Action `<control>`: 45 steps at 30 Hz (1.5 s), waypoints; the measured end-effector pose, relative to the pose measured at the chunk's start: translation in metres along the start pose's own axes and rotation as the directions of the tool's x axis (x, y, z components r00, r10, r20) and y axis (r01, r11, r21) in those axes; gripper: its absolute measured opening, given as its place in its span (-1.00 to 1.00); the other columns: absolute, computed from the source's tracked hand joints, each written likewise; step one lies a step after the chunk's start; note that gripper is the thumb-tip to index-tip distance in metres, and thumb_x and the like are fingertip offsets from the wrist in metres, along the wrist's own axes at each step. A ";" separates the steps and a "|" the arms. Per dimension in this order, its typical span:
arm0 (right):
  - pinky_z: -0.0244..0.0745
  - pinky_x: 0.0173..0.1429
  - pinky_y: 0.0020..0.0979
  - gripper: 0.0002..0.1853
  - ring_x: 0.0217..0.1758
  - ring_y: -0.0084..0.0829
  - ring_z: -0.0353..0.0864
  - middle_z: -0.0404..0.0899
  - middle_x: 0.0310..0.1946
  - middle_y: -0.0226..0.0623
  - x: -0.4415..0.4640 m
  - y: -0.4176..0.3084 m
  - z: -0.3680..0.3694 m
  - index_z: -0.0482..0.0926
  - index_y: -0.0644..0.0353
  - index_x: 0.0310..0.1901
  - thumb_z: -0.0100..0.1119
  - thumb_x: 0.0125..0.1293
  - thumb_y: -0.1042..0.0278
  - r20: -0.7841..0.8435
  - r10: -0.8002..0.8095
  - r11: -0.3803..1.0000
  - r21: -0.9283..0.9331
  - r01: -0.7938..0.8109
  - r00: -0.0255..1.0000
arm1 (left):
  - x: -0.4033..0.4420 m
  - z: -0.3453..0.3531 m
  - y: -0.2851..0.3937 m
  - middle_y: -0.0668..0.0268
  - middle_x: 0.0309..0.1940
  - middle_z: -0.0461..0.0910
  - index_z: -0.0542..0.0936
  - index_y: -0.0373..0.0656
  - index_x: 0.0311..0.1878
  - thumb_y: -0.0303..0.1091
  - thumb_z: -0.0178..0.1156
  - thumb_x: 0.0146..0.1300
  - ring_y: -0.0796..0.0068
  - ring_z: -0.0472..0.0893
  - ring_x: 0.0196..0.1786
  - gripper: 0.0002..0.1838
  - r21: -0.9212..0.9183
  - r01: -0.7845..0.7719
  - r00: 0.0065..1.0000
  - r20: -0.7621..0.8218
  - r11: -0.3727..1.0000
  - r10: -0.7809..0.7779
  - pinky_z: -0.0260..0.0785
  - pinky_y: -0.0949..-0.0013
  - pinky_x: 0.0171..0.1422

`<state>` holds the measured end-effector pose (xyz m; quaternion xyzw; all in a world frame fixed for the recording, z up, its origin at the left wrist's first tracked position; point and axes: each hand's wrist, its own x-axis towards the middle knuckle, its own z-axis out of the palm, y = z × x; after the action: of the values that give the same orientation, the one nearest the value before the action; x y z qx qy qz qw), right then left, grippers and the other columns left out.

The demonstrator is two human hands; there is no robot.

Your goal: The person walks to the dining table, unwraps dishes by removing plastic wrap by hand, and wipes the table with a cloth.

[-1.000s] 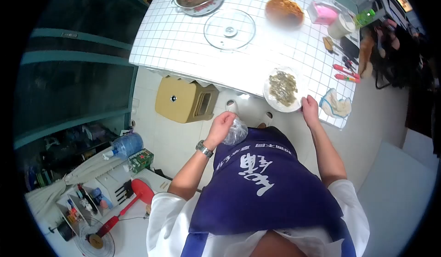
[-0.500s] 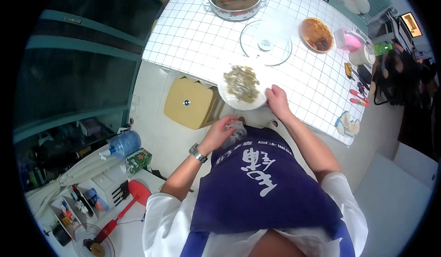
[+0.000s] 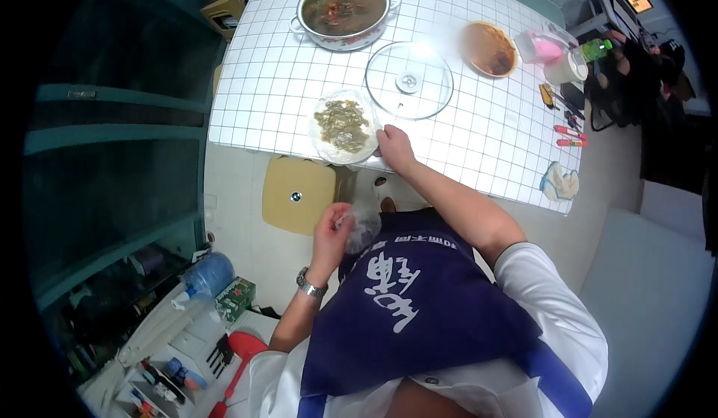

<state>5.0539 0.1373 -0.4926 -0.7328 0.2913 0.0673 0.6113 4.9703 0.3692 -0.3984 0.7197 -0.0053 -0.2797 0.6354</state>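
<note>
A white plate (image 3: 320, 146) of chopped greenish food (image 3: 342, 125) is at the table's near edge, left of the round glass lid (image 3: 409, 81). My right hand (image 3: 395, 149) grips the plate's right rim, fingers closed on it. Whether the plate rests on the table or hangs just above it, I cannot tell. Low in front of the dark blue apron (image 3: 419, 298), my left hand (image 3: 329, 235) is closed on a crumpled clear plastic bag (image 3: 363, 231).
A two-handled pot (image 3: 351, 42) of soup stands at the back left of the tiled table (image 3: 254, 81). Farther right are a dish of orange-red food (image 3: 490, 50), a pink-and-white container (image 3: 548, 48), small tools and a cloth (image 3: 559, 182). A yellow stool (image 3: 298, 197) stands by the near edge.
My right hand has carried the plate leftward, from below the glass lid to its left. My left hand still holds the plastic bag, and the view has shifted a little.
</note>
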 end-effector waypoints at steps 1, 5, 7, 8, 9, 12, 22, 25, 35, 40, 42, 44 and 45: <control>0.57 -0.26 -0.24 -0.63 -0.47 -0.21 0.68 0.63 -0.52 -0.03 -0.005 -0.003 -0.006 0.56 0.41 -0.23 -0.02 0.38 0.18 -0.009 0.005 1.000 0.005 -0.005 1.000 | 0.004 0.001 0.004 0.33 -0.13 0.63 0.50 -0.28 0.09 -0.50 0.12 0.39 0.58 0.59 -0.11 -0.76 0.004 0.002 1.000 0.010 1.000 -0.002 0.43 0.51 -0.02; 0.51 -0.11 -0.41 -0.46 -0.26 -0.44 0.62 0.67 -0.23 -0.18 -0.033 0.003 -0.046 0.51 0.34 0.16 0.00 0.45 -0.03 -0.106 -0.069 0.998 -0.021 0.067 0.992 | 0.035 0.016 0.051 0.31 -0.01 0.59 0.37 -0.25 0.27 -0.58 0.08 0.36 0.56 0.57 0.00 -0.58 -0.242 0.037 0.997 0.068 0.970 -0.021 0.45 0.49 0.05; 0.49 -0.06 -0.43 -0.51 -0.19 -0.51 0.58 0.65 -0.17 -0.31 -0.071 -0.027 -0.077 0.53 0.30 0.16 0.00 0.48 0.02 0.071 -0.020 0.974 0.226 0.003 0.997 | 0.048 0.029 0.060 0.28 0.04 0.57 0.31 -0.23 0.34 -0.60 0.07 0.35 0.54 0.56 0.05 -0.51 -0.274 0.040 0.993 0.121 0.961 -0.006 0.45 0.47 0.07; 0.48 -0.05 -0.45 -0.54 -0.16 -0.54 0.56 0.64 -0.15 -0.34 -0.087 -0.044 -0.089 0.53 0.28 0.16 0.01 0.48 0.06 0.178 0.011 0.946 0.318 -0.068 0.984 | 0.057 0.039 0.064 0.27 0.08 0.53 0.25 -0.21 0.39 -0.61 0.05 0.35 0.52 0.54 0.08 -0.45 -0.333 0.014 0.989 0.145 0.943 0.037 0.45 0.46 0.10; 0.47 -0.04 -0.48 -0.57 -0.13 -0.56 0.55 0.63 -0.12 -0.38 -0.101 -0.055 -0.100 0.54 0.25 0.16 0.02 0.48 0.09 0.279 0.030 0.904 0.401 -0.145 0.960 | 0.065 0.049 0.069 0.25 0.13 0.50 0.19 -0.18 0.44 -0.63 0.03 0.34 0.50 0.53 0.12 -0.40 -0.390 -0.004 0.982 0.174 0.921 0.078 0.45 0.44 0.13; 0.44 -0.03 -0.54 -0.64 -0.15 -0.57 0.56 0.64 -0.15 -0.37 -0.123 -0.060 -0.119 0.56 0.21 0.14 0.07 0.46 0.17 0.283 0.004 0.879 0.457 -0.139 0.959 | 0.081 0.079 0.084 0.24 0.15 0.45 0.13 -0.14 0.48 -0.68 0.02 0.31 0.49 0.52 0.10 -0.32 -0.425 -0.014 0.957 0.256 0.905 0.136 0.46 0.45 0.14; 0.40 -0.15 -0.57 -0.84 -0.30 -0.65 0.51 0.60 -0.37 -0.45 -0.148 -0.043 -0.195 0.58 0.23 -0.13 0.14 0.39 0.32 -0.105 -0.063 0.758 0.642 0.116 0.992 | 0.078 0.159 0.104 0.17 0.01 0.52 0.53 -0.29 0.04 -0.49 0.21 0.24 0.24 0.51 0.09 -0.71 0.269 -0.667 0.740 0.136 0.694 0.659 0.32 0.24 0.25; 0.42 -0.12 -0.57 -0.83 -0.29 -0.64 0.52 0.60 -0.35 -0.43 -0.160 -0.033 -0.216 0.57 0.25 -0.12 0.14 0.40 0.33 -0.176 -0.131 0.763 0.610 0.212 0.976 | 0.067 0.186 0.108 0.20 -0.08 0.56 0.53 -0.30 0.05 -0.43 0.21 0.30 0.37 0.53 0.03 -0.71 0.217 -0.600 0.788 0.321 0.770 0.525 0.35 0.33 0.19; 0.45 -0.02 -0.54 -0.72 -0.21 -0.61 0.54 0.60 -0.18 -0.38 -0.201 -0.014 -0.296 0.54 0.29 0.05 0.01 0.48 0.28 -0.076 -0.187 0.864 0.461 0.201 0.979 | 0.055 0.251 0.093 0.44 -0.23 0.61 0.57 -0.21 -0.06 -0.32 0.10 0.44 0.68 0.51 -0.18 -0.82 -0.177 -0.007 0.835 0.540 0.984 0.103 0.36 0.53 -0.01; 0.46 0.02 -0.50 -0.69 -0.12 -0.58 0.54 0.62 -0.16 -0.36 -0.184 0.021 -0.325 0.56 0.29 0.07 -0.04 0.49 0.27 -0.073 -0.191 0.899 0.387 0.205 0.979 | 0.042 0.271 0.101 0.41 -0.23 0.64 0.57 -0.16 -0.15 -0.35 0.10 0.44 0.69 0.57 -0.19 -0.88 -0.320 0.215 0.822 0.569 0.923 0.006 0.40 0.54 -0.04; 0.43 0.06 -0.48 -0.71 -0.10 -0.57 0.54 0.63 -0.20 -0.38 -0.190 0.011 -0.321 0.60 0.30 -0.02 0.01 0.45 0.28 0.173 -0.225 0.903 0.407 0.138 0.959 | 0.038 0.279 0.102 0.38 -0.24 0.65 0.55 -0.17 -0.13 -0.35 0.09 0.45 0.67 0.60 -0.18 -0.88 -0.334 0.277 0.804 0.594 0.901 -0.027 0.43 0.54 -0.05; 0.42 0.05 -0.49 -0.72 -0.11 -0.58 0.54 0.63 -0.20 -0.39 -0.185 0.017 -0.316 0.60 0.31 -0.03 0.01 0.45 0.29 0.222 -0.239 0.889 0.442 0.120 0.945 | 0.038 0.280 0.101 0.37 -0.23 0.65 0.55 -0.17 -0.11 -0.35 0.08 0.45 0.66 0.60 -0.18 -0.87 -0.330 0.287 0.808 0.588 0.899 -0.042 0.44 0.54 -0.05; 0.42 0.04 -0.49 -0.73 -0.12 -0.59 0.53 0.62 -0.21 -0.40 -0.181 0.022 -0.314 0.60 0.32 -0.04 0.02 0.44 0.30 0.268 -0.255 0.878 0.467 0.107 0.929 | 0.040 0.280 0.099 0.35 -0.23 0.65 0.54 -0.18 -0.09 -0.34 0.08 0.46 0.65 0.61 -0.19 -0.87 -0.334 0.293 0.811 0.584 0.896 -0.047 0.45 0.53 -0.06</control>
<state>4.8132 -0.0955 -0.3524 -0.5769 0.1246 0.0591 0.8051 4.9237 0.0802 -0.3329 0.4537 -0.0673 -0.5305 0.7129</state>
